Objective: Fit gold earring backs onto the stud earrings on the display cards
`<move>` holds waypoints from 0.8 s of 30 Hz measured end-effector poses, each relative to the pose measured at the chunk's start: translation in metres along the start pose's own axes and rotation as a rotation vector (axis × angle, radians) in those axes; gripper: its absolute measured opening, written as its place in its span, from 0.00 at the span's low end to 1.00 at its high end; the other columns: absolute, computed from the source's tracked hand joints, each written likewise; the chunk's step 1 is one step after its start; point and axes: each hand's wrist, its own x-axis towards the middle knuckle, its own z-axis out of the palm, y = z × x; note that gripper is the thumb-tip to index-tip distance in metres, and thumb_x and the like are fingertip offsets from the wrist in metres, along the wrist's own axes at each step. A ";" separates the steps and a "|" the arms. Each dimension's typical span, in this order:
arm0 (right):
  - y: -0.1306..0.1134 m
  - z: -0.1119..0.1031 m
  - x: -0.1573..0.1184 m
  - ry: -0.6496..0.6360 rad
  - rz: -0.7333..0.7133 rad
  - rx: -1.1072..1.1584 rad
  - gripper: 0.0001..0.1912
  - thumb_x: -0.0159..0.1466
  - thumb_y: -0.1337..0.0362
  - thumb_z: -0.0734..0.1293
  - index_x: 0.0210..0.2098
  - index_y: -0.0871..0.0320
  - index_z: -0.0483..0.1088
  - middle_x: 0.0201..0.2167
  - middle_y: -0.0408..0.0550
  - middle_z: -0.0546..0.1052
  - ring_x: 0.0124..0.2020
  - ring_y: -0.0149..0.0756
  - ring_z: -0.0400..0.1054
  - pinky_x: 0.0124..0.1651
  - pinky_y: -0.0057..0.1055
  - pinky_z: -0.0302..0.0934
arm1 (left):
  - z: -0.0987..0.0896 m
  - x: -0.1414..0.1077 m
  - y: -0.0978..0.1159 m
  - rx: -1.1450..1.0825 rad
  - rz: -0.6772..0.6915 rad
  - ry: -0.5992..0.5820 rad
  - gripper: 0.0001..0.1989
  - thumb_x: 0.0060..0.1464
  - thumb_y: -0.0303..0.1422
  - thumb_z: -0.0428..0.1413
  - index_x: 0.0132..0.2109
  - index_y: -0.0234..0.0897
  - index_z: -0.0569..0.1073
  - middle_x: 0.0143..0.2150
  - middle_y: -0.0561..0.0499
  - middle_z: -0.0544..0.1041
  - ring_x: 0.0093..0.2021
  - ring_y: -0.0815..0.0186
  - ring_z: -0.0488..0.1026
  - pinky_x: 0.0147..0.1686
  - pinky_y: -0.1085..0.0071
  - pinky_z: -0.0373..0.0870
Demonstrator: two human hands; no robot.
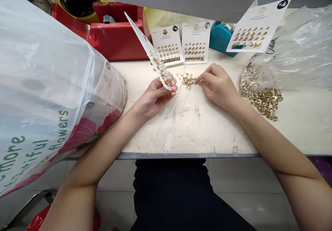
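My left hand [158,99] grips a white earring card [143,40] by its lower end and holds it tilted above the table, nearly edge-on to me. Gold earrings line the side of the card facing right. My right hand [217,85] rests at the right edge of a small pile of tiny gold pieces [188,81], perhaps earring backs. Its thumb and forefinger are pinched together at the pile; whatever lies between them is too small to make out. Farther right lies a heap of gold rings or hoops [268,103], beside small pieces in clear plastic [249,80].
Two filled earring cards [195,44] lean at the back, with another card [259,25] at the back right. Behind stand a red tape dispenser [119,40] and a teal one [220,37]. A large printed plastic bag [52,85] bulges at left; clear plastic [306,51] lies right.
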 end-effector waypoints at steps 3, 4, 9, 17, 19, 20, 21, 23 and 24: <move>-0.003 -0.004 -0.001 -0.017 0.031 0.017 0.12 0.67 0.73 0.58 0.38 0.54 0.71 0.38 0.53 0.69 0.41 0.44 0.67 0.42 0.42 0.65 | 0.001 -0.001 0.000 -0.014 0.001 0.006 0.18 0.38 0.24 0.73 0.32 0.34 0.72 0.29 0.58 0.72 0.27 0.81 0.73 0.28 0.91 0.73; -0.004 -0.004 -0.001 -0.021 0.047 0.022 0.12 0.67 0.72 0.58 0.38 0.54 0.71 0.38 0.53 0.69 0.41 0.45 0.67 0.43 0.42 0.66 | 0.002 -0.001 0.001 -0.015 -0.002 0.010 0.18 0.38 0.23 0.73 0.33 0.34 0.71 0.29 0.59 0.72 0.27 0.81 0.73 0.29 0.90 0.73; -0.008 0.000 0.000 0.000 0.082 -0.002 0.06 0.67 0.70 0.61 0.37 0.58 0.70 0.39 0.56 0.71 0.44 0.49 0.69 0.45 0.46 0.68 | 0.007 -0.003 0.001 0.007 -0.014 0.033 0.21 0.35 0.21 0.73 0.32 0.34 0.70 0.28 0.59 0.71 0.27 0.80 0.72 0.28 0.90 0.73; -0.014 0.011 0.004 0.021 0.071 -0.075 0.07 0.66 0.73 0.61 0.35 0.57 0.68 0.38 0.56 0.72 0.43 0.49 0.70 0.43 0.46 0.68 | 0.009 -0.004 0.001 0.009 -0.011 0.018 0.20 0.35 0.20 0.72 0.33 0.34 0.71 0.27 0.60 0.71 0.26 0.80 0.72 0.28 0.89 0.73; -0.013 0.010 0.003 0.022 0.067 -0.094 0.07 0.66 0.73 0.61 0.34 0.57 0.68 0.38 0.55 0.73 0.43 0.49 0.69 0.43 0.46 0.68 | 0.009 -0.003 0.000 0.008 -0.009 0.009 0.19 0.36 0.20 0.72 0.33 0.34 0.71 0.27 0.59 0.72 0.27 0.80 0.72 0.28 0.89 0.74; -0.012 0.009 0.002 0.019 0.068 -0.105 0.07 0.66 0.72 0.61 0.34 0.56 0.68 0.38 0.55 0.73 0.43 0.49 0.69 0.43 0.46 0.68 | 0.009 -0.003 0.000 0.007 -0.009 0.007 0.19 0.37 0.21 0.72 0.33 0.34 0.71 0.27 0.59 0.72 0.27 0.80 0.72 0.28 0.89 0.74; -0.011 0.006 0.001 0.010 0.068 -0.118 0.06 0.66 0.72 0.61 0.34 0.56 0.68 0.38 0.55 0.72 0.43 0.49 0.69 0.44 0.47 0.68 | 0.009 -0.003 0.000 0.009 -0.009 0.007 0.19 0.37 0.21 0.72 0.33 0.34 0.71 0.27 0.59 0.71 0.27 0.80 0.72 0.28 0.89 0.74; -0.008 -0.002 -0.001 -0.034 0.044 -0.147 0.06 0.66 0.71 0.62 0.34 0.57 0.68 0.39 0.56 0.72 0.44 0.51 0.68 0.43 0.48 0.67 | 0.009 -0.004 -0.001 0.016 -0.010 0.012 0.19 0.37 0.21 0.72 0.32 0.34 0.71 0.27 0.59 0.71 0.27 0.80 0.72 0.28 0.89 0.74; -0.006 -0.006 -0.002 -0.072 0.019 -0.154 0.06 0.66 0.71 0.62 0.35 0.57 0.68 0.39 0.57 0.72 0.44 0.51 0.68 0.42 0.48 0.67 | 0.009 -0.004 -0.001 0.022 -0.010 0.014 0.19 0.37 0.21 0.72 0.32 0.34 0.71 0.27 0.59 0.71 0.27 0.80 0.72 0.28 0.89 0.73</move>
